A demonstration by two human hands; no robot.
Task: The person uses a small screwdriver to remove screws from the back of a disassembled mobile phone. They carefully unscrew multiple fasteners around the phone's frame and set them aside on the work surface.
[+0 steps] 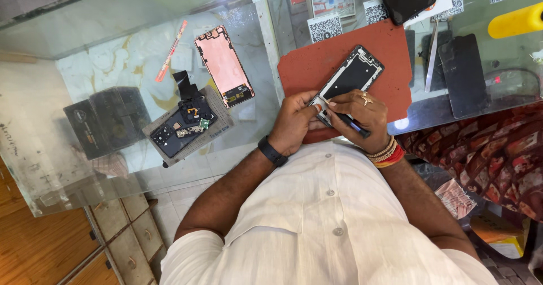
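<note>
On the red work mat [390, 47], at the near edge of the glass counter [85, 30], lies an opened phone frame [352, 76], its dark inside facing up. The left hand [293, 124] is closed on the frame's near end, thumb pressed on its corner. The right hand [359, 111] pinches a thin dark tool [346, 121] like a pen, tip set at that same near end.

To do this well, I judge the left hand should pin the frame flat on the mat while the tool works with small, light strokes, kept shallow so nothing inside gets scratched.

To the left, a small grey tray [218, 107] holds 1 dark back cover [169, 135] and several loose small boards and flex parts. Beyond it lies a pink-backed screen panel [223, 64], flat on the glass.
</note>
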